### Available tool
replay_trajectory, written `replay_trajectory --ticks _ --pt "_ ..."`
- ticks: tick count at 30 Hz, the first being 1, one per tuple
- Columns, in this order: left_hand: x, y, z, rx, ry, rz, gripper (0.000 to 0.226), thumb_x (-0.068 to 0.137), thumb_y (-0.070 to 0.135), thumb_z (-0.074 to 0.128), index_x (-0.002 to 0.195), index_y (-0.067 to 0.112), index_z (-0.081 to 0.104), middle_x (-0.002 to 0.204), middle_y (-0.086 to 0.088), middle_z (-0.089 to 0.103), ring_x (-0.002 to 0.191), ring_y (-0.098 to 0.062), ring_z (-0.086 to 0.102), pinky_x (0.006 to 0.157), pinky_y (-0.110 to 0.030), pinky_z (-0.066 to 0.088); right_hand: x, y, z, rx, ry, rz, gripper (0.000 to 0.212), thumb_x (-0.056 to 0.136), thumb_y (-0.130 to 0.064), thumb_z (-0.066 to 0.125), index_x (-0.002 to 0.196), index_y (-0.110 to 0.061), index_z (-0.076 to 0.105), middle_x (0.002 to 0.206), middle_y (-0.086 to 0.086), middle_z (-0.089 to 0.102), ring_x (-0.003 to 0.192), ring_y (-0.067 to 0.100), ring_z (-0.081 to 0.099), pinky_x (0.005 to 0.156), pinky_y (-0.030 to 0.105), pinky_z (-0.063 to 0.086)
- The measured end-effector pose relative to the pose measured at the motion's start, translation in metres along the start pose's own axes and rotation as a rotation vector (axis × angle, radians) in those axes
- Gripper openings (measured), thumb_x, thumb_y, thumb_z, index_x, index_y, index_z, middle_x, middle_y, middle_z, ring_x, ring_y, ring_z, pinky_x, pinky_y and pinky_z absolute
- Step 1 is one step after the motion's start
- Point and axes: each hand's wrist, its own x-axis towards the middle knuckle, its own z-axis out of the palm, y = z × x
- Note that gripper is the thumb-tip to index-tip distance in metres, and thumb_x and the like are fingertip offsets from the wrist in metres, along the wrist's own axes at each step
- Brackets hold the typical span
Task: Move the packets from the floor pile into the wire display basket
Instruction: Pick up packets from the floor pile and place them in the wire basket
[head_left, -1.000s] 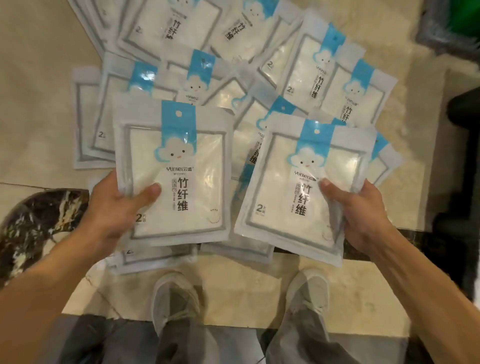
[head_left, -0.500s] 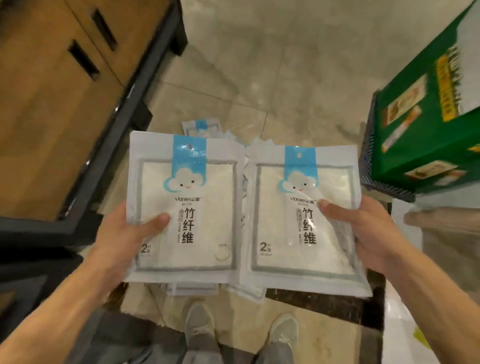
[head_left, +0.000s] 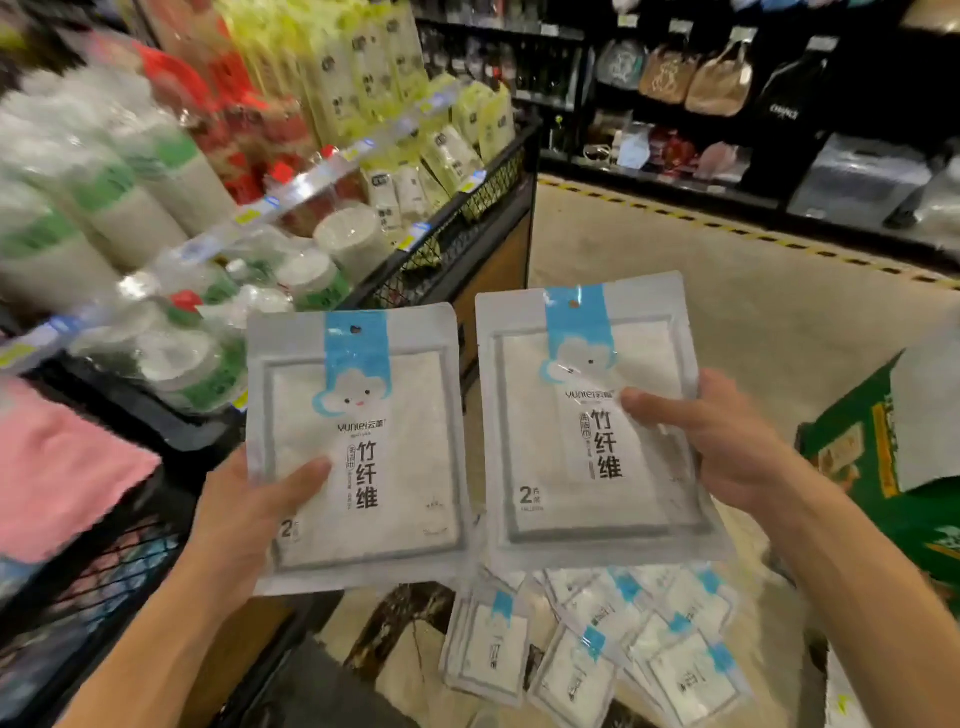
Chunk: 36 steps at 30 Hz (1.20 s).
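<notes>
My left hand (head_left: 244, 514) grips a white packet (head_left: 363, 452) with a blue cloud label by its lower left corner, thumb on the front. My right hand (head_left: 727, 447) holds a second identical packet (head_left: 582, 431) by its right edge, thumb across the front. Both packets are raised at chest height, side by side and upright. Below them the floor pile of the same packets (head_left: 597, 644) lies spread on the tiles. A black wire display basket (head_left: 457, 244) stands at the left, beyond the left packet; a nearer wire basket (head_left: 104, 561) holds pink cloth.
Shelves at the left carry stacked cups, bottles and green-yellow packs (head_left: 363, 67). A green carton (head_left: 883, 467) stands at the right beside the pile. Dark shelves with bags (head_left: 701, 78) line the far side of the aisle, behind a yellow-black floor stripe.
My view has lifted from the floor to the shelves as I stood up. Both hands have raised their packets from over the pile to chest height; the grips are unchanged.
</notes>
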Motion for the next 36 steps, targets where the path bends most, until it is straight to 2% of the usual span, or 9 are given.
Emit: replay_trajectory --ticks 2,4,7,10,14,16,20,28,36 --pt "-0.029 0.025 -0.026 -0.037 0.036 0.045 0.066 0.059 0.025 0.095 0.116 0.005 0.068 0.105 -0.014 0.078 0.097 -0.036 0.075 0.081 -0.052 0.063 -0.016 -0.028 0.026 -0.013 -0.072 -0.041 0.025 0.087 0.005 0.068 0.112 0.003 0.071 0.095 0.014 0.079 0.078 0.023 0.077 0.066 0.032 0.064" --pt "-0.059 0.044 -0.049 -0.056 0.095 0.092 0.087 0.043 0.042 0.101 0.115 0.005 0.069 0.105 -0.015 0.078 0.095 -0.035 0.076 0.074 -0.045 0.064 -0.032 -0.048 0.051 -0.028 -0.146 -0.074 0.024 0.087 0.005 0.069 0.111 0.002 0.072 0.099 0.018 0.078 0.082 0.027 0.077 0.073 0.038 0.065" --pt "-0.110 0.060 -0.074 -0.087 0.195 0.162 0.064 0.062 0.028 0.096 0.116 0.007 0.069 0.108 -0.016 0.077 0.098 -0.037 0.075 0.084 -0.054 0.061 -0.054 -0.069 0.081 -0.041 -0.263 -0.102 0.023 0.087 0.005 0.069 0.110 0.001 0.072 0.102 0.022 0.077 0.084 0.031 0.077 0.076 0.043 0.065" --pt "-0.164 0.061 -0.091 -0.142 0.302 0.197 0.059 0.066 0.026 0.092 0.117 0.007 0.069 0.106 -0.015 0.077 0.098 -0.037 0.075 0.074 -0.043 0.064 -0.071 -0.081 0.106 -0.048 -0.406 -0.108 0.027 0.088 0.006 0.066 0.114 0.001 0.070 0.103 0.021 0.077 0.083 0.029 0.078 0.072 0.040 0.065" --pt "-0.242 0.041 -0.098 -0.197 0.515 0.191 0.101 0.026 0.054 0.101 0.111 0.009 0.071 0.102 -0.015 0.078 0.091 -0.034 0.077 0.069 -0.039 0.064 -0.092 -0.078 0.130 -0.089 -0.558 -0.088 0.030 0.088 0.002 0.070 0.118 0.001 0.069 0.105 0.022 0.077 0.091 0.036 0.077 0.071 0.044 0.065" --pt "-0.281 0.029 -0.100 -0.211 0.608 0.192 0.093 0.032 0.051 0.101 0.109 0.009 0.071 0.100 -0.015 0.078 0.091 -0.036 0.076 0.073 -0.044 0.063 -0.107 -0.070 0.141 -0.119 -0.631 -0.073 0.029 0.089 0.002 0.071 0.118 0.001 0.069 0.104 0.023 0.077 0.093 0.039 0.076 0.076 0.049 0.064" --pt "-0.353 0.006 -0.103 -0.283 0.804 0.171 0.044 0.068 0.015 0.081 0.110 0.011 0.069 0.099 -0.013 0.079 0.091 -0.035 0.076 0.086 -0.048 0.057 -0.143 -0.054 0.164 -0.177 -0.819 -0.036 0.033 0.088 -0.001 0.072 0.121 0.000 0.067 0.107 0.023 0.076 0.097 0.041 0.075 0.090 0.059 0.059" --pt "-0.480 -0.036 -0.140 -0.315 1.048 0.138 0.044 0.072 0.012 0.080 0.113 0.013 0.067 0.101 -0.010 0.079 0.096 -0.035 0.075 0.086 -0.050 0.058 -0.230 -0.018 0.222 -0.235 -1.073 -0.039 0.032 0.089 -0.003 0.071 0.121 -0.001 0.067 0.106 0.022 0.077 0.097 0.041 0.075 0.089 0.062 0.058" --pt "-0.570 -0.085 -0.219 -0.330 1.112 0.067 0.050 0.072 0.014 0.082 0.119 0.010 0.066 0.102 -0.011 0.078 0.099 -0.037 0.073 0.096 -0.061 0.053 -0.320 0.034 0.302 -0.224 -1.177 -0.039 0.034 0.088 0.002 0.071 0.123 0.001 0.068 0.110 0.023 0.076 0.098 0.040 0.075 0.072 0.042 0.064"
